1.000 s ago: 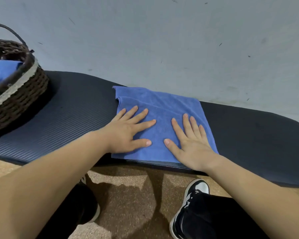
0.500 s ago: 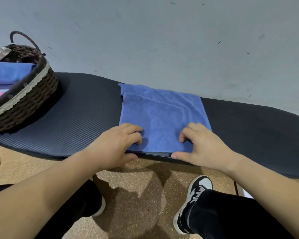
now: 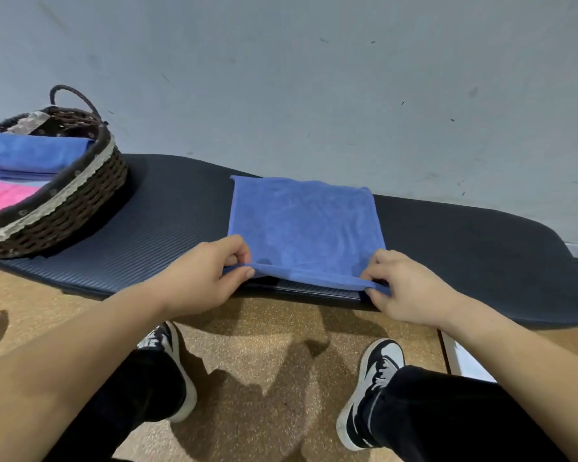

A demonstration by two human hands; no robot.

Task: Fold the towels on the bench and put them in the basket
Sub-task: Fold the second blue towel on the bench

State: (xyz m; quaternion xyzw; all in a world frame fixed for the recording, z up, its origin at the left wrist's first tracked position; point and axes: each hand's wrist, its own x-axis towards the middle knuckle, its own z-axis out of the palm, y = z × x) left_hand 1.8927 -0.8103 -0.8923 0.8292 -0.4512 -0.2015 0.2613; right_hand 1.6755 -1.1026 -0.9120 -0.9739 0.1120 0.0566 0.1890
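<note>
A dark brown woven wicker basket [image 3: 77, 208] with a pale lace band and a loop handle stood at the left end of the dark ribbed padded worktop [image 3: 167, 208]. Inside it a folded blue towel [image 3: 30, 155] lay toward the back, resting on more folded blue cloth. A pink towel [image 3: 4, 195] lay nearer the front. The basket's left part ran out of view.

Well apart from the basket, in the middle of the worktop, lay a square blue microfibre towel [image 3: 304, 225]. It was flat except along its near edge, which sat at the worktop's front edge. The person's left hand [image 3: 204, 278] pinched the towel's near left corner between the thumb and curled fingers [image 3: 239, 248]. The right hand [image 3: 407, 288] pinched the near right corner the same way, its fingers [image 3: 377, 261] bent over the hem. Between the two hands the near edge was raised slightly off the worktop.

Below the worktop was a speckled tan floor [image 3: 264, 348] with two black-and-white trainers [image 3: 377, 368] on it.
</note>
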